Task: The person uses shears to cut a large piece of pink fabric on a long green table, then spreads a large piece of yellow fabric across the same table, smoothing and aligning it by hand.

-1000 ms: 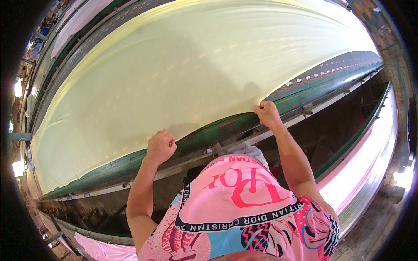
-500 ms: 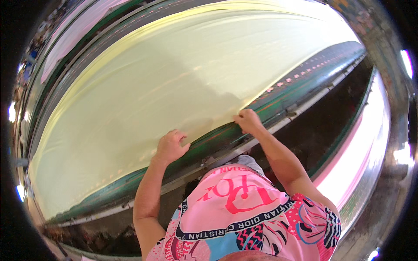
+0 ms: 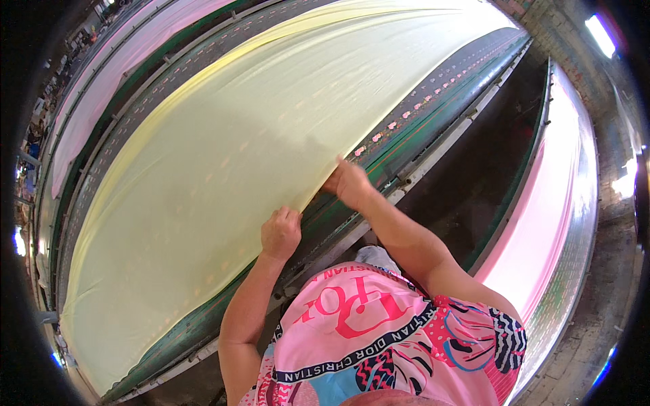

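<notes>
A long sheet of pale yellow cloth [image 3: 203,183] lies over a long dark table [image 3: 406,139], its near edge running diagonally before me. My left hand [image 3: 281,233] is closed on that edge, fingers pinched around the fabric. Farther along to the right, my right hand [image 3: 347,184] grips the same edge with the thumb on top and the fingertips partly hidden at the cloth. Between the hands the edge looks taut and slightly raised from the table.
Small pink flower shapes [image 3: 392,126] line the table's bare strip. A pale rail [image 3: 450,139] follows its near side. Pink cloth [image 3: 535,196] covers another long table at right, past a dark gap. More pink cloth [image 3: 95,101] lies at far left.
Both hands have closed on the cloth edge; the left was open before. My right hand has moved left and farther away. The view has turned, and the edge between the hands looks straighter.
</notes>
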`<state>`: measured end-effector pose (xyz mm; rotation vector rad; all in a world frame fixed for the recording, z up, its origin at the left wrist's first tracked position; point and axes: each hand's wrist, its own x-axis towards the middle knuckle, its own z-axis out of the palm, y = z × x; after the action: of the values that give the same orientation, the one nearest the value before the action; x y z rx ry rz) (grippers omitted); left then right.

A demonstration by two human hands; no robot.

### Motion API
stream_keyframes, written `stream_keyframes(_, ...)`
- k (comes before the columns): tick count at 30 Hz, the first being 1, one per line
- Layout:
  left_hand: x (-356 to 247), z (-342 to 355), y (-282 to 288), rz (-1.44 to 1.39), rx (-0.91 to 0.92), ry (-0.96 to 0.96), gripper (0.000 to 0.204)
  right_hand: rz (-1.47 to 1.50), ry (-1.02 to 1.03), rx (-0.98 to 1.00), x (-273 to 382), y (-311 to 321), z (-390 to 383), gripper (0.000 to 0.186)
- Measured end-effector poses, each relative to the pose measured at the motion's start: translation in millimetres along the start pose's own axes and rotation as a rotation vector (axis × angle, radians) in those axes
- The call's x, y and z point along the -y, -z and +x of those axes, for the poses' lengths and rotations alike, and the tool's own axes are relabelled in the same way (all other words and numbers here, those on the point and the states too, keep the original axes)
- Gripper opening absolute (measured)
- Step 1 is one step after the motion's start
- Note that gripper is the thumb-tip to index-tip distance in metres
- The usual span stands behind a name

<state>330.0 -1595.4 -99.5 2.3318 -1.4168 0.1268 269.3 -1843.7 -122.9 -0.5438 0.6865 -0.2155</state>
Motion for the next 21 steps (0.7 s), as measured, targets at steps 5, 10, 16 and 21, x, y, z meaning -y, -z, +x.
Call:
stream_keyframes(5,-10,3,-4,0.021,0.057,0.051,0.01,0.232,0.11,-0.014,116,58,68,0.017)
stream_keyframes(10,-27,4,-12,0.11,0.113,0.207,0.011,-0.049,0.016,0.217,157,71,48,0.038)
stream_keyframes(16,-52,5,-16,0.21,0.086,0.295,0.008,-0.657,-0.042,0.168,174,117,29,0.036)
stream_keyframes(21,-63,13,-14,0.191,0.095,0.323,0.007,-1.654,0.466,0.029,179,135,14,0.04)
